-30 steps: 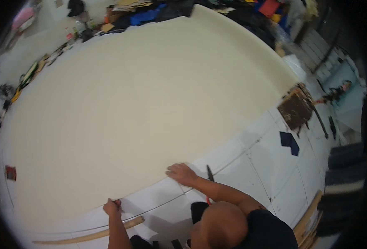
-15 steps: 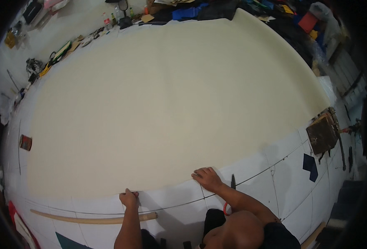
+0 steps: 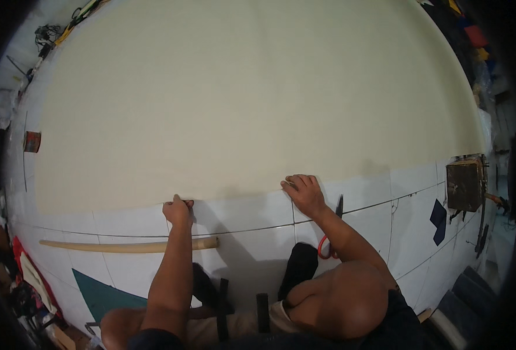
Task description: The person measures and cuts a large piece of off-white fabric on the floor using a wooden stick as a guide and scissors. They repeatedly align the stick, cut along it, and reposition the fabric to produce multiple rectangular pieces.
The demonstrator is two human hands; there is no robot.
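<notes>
A large cream sheet (image 3: pixel 240 105) lies spread over the white tiled floor, its near edge running in front of me. My left hand (image 3: pixel 178 211) is closed at that edge, thumb uppermost, pinching the sheet. A small dark reddish bit shows beside its fingers, too small to name. Farther right, my right hand (image 3: pixel 305 195) rests at the same edge, palm down, with its fingers bent and drawn together. Something small and pale shows between its thumb and fingers; I cannot make it out. Scissors (image 3: pixel 329 245) with red-orange handles lie beside my right forearm, partly hidden by it.
A pale tapering pole (image 3: pixel 118 246) lies on the tiles, passing under my left forearm. Nearby is a dark green piece (image 3: pixel 97 294). A small tin (image 3: pixel 32 142) stands at the left. At the right are a worn brown box (image 3: pixel 465 185) and a dark blue scrap (image 3: pixel 438 223).
The view has tipped downward, so the sheet and both hands appear higher and more of my legs shows. Both hands stay at the sheet's near edge.
</notes>
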